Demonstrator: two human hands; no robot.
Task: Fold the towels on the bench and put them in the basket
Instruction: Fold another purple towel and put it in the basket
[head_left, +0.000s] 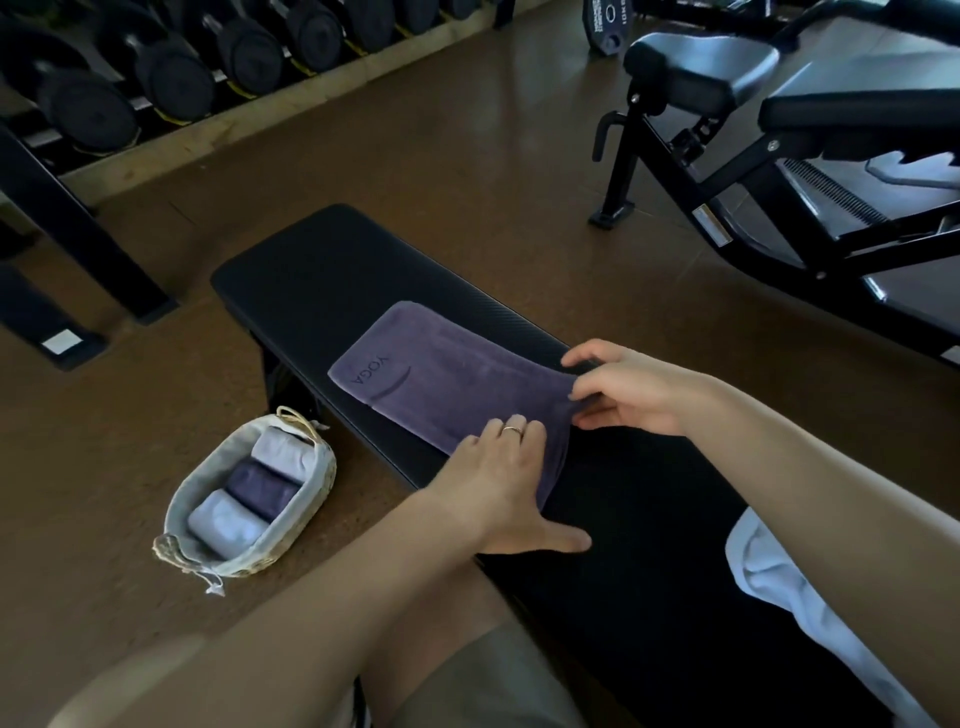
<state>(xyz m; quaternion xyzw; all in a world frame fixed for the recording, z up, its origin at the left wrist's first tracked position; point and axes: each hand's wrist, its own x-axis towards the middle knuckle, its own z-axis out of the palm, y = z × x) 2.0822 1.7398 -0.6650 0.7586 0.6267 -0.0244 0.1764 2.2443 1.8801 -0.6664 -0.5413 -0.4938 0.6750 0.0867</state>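
Our left hand (511, 483) presses flat on the purple towel (441, 369); our right hand (623, 387) seemingly pinches its edge. Uneven pulling could skew the fold.

The room is dim and evenly lit, with soft daylight entering from the upper right, where it leaves pale glare on the padded seat of the adjustable bench (727, 67) and a dull sheen on the brown floor (467, 156). The black flat bench (322, 270) swallows most detail in its near half, and shadows are weak and diffuse. Wide-angle distortion bends the dumbbell rack (156, 78) at the upper left, while the near forearms at the bottom edge are blurred and smeared.
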